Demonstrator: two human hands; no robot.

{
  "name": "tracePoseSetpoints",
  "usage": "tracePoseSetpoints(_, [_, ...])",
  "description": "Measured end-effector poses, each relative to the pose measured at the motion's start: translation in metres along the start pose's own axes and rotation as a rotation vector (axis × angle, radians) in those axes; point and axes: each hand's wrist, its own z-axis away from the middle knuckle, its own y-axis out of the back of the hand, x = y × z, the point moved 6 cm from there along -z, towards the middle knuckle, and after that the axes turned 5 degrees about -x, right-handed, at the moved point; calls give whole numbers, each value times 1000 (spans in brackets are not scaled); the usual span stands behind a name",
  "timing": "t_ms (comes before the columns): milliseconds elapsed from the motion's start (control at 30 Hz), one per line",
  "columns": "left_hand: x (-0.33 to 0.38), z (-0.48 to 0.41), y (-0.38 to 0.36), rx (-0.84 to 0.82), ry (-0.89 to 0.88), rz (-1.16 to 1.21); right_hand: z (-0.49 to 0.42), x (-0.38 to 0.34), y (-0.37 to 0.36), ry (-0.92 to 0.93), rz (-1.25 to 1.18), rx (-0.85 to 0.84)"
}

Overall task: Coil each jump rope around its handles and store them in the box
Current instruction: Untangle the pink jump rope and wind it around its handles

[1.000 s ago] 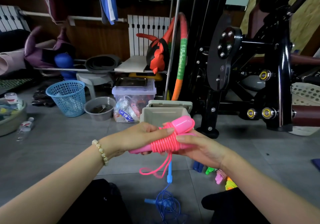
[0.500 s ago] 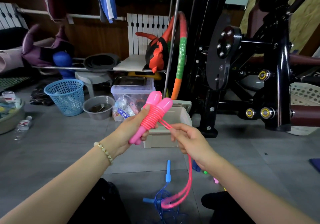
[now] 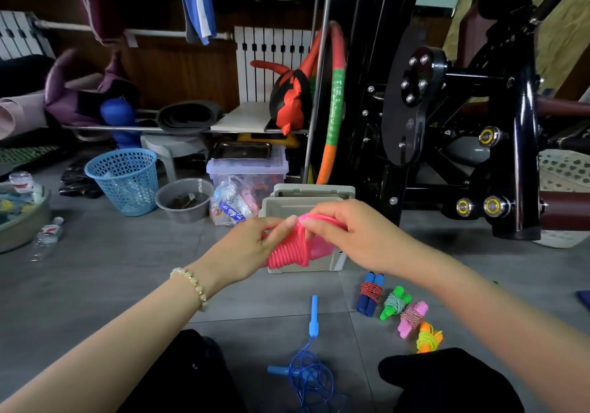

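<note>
My left hand (image 3: 252, 246) grips the pink jump rope (image 3: 289, 251), whose cord is coiled around its paired handles. My right hand (image 3: 354, 234) pinches the last loop of pink cord at the top of the coil. Both hands hover in front of the open beige box (image 3: 281, 205) on the floor. A loose blue jump rope (image 3: 311, 371) lies uncoiled between my knees. Several coiled ropes lie in a row to the right: a blue-handled one (image 3: 370, 294), a green one (image 3: 394, 305), a pink one (image 3: 412, 318) and an orange one (image 3: 429, 340).
Behind the box stand a clear lidded bin (image 3: 247, 170), a grey bowl (image 3: 185, 200) and a blue mesh basket (image 3: 124, 181). A black exercise machine (image 3: 447, 119) fills the right side. A plastic bottle (image 3: 46, 237) lies at the left on the grey tiled floor.
The long hanging loop of pink cord has been wound onto the handles. My right hand rose from below the coil to its top, and the bundle turned from upright to lying across.
</note>
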Motion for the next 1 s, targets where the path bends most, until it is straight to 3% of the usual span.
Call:
tracePoseSetpoints(100, [17,4,3,-42,-56,-57,-7,4,15,-24,-8,60])
tracePoseSetpoints(233, [25,1,9,-41,6,-155,-10,10,24,-15,-51,125])
tracePoseSetpoints(467, [35,-5,-6,2,9,-423,-9,5,8,-24,50,51])
tracePoseSetpoints(600, [31,-5,-1,3,2,-257,-7,1,18,-21,-42,126])
tracePoseSetpoints(700, [31,-7,9,-25,-34,-302,-6,14,27,-86,-124,191])
tracePoseSetpoints(800, [24,-11,12,-103,-31,-308,-8,22,20,-135,-36,118])
tracePoseSetpoints(933, [13,-10,9,-175,-1,-296,-9,9,15,-16,-4,-51])
tracePoseSetpoints(1000, [7,-7,7,-215,14,-351,-9,2,8,46,224,-161])
